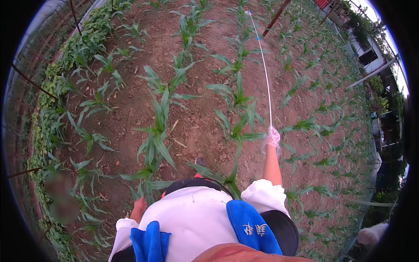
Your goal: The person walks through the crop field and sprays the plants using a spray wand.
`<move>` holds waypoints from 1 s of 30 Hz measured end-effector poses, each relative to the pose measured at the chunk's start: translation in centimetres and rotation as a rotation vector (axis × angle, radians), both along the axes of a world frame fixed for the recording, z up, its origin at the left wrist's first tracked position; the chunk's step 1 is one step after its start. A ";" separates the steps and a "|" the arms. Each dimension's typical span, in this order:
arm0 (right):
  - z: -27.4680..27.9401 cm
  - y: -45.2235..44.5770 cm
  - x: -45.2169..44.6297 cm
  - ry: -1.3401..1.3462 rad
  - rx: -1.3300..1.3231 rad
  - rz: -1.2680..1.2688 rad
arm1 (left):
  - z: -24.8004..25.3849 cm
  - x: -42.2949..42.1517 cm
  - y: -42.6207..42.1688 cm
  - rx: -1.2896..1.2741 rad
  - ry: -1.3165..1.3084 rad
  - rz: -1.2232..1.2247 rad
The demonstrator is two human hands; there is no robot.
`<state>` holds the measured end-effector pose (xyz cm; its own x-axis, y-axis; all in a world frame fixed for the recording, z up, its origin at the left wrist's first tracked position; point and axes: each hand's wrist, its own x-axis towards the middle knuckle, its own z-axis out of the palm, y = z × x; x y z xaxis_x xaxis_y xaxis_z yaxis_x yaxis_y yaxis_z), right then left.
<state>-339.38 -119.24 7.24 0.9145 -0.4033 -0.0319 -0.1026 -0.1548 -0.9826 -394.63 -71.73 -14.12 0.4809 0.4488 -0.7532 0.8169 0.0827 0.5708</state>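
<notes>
My right hand (273, 137), in a clear plastic glove, is closed around the near end of a long, thin white spray wand (266, 72). The wand stretches forward over the soil, with a blue fitting and a small pale tip at its far end, near young corn plants (240, 94). My left hand (139, 204) hangs low beside my body, close to the leaves of a corn plant (150, 148); its fingers are too small and partly hidden to read.
Rows of young corn grow from bare brown soil (196, 126) on both sides. Leafy vines (56, 87) line the left edge. Rusty poles (277, 17) slant up among the rows. A blue towel (253, 227) hangs over my white shirt. Buildings (371, 52) stand at the right.
</notes>
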 end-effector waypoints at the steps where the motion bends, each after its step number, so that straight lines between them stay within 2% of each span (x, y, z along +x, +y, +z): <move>1: -0.2 0.3 2.4 -0.001 0.014 0.007 | 0.7 0.1 -0.1 -0.180 0.058 0.288; 2: -0.6 0.3 4.8 -0.025 -0.091 0.026 | 1.3 0.4 -0.4 -0.363 0.115 0.578; 3: 0.4 1.5 6.5 -0.047 -0.197 0.044 | 1.4 0.7 -0.5 -0.354 0.114 0.586; 4: 1.7 2.4 7.8 0.075 -0.050 0.040 | 1.5 1.2 -0.3 -0.317 0.102 0.441; 5: 0.5 2.4 10.2 0.076 -0.042 0.046 | 1.5 1.8 -0.1 -0.278 0.091 0.295; 6: -1.4 2.3 12.9 -0.002 -0.142 0.038 | 2.2 3.2 -0.4 -0.269 0.091 0.301; 8: -3.9 1.9 17.6 -0.052 -0.285 0.086 | 8.5 9.5 -2.1 -0.240 0.110 0.501; 11: -1.0 5.0 20.7 0.002 -0.157 0.083 | 10.6 13.9 -1.9 -0.231 0.094 0.533; 12: 0.0 5.8 21.5 -0.006 -0.161 0.091 | 10.6 14.5 -1.3 -0.341 0.053 0.566; 15: 2.9 7.9 22.9 0.044 -0.142 0.118 | 13.4 17.0 -2.2 -0.196 0.106 0.552; 22: 0.2 10.7 28.1 -0.001 0.202 0.152 | 10.1 13.4 -3.5 -0.228 0.086 0.552; 25: 0.0 12.9 29.2 -0.008 0.229 0.220 | 10.3 13.2 -4.0 -0.209 0.116 0.536; 27: 0.8 14.6 29.5 -0.018 0.197 0.231 | 12.7 14.5 -4.9 -0.145 0.196 0.556; 28: 1.2 15.5 29.5 -0.015 0.189 0.246 | 11.5 13.6 -4.5 -0.143 0.194 0.563; 30: 1.7 16.6 29.1 -0.049 0.194 0.315 | 9.4 12.1 -4.0 -0.320 0.041 0.600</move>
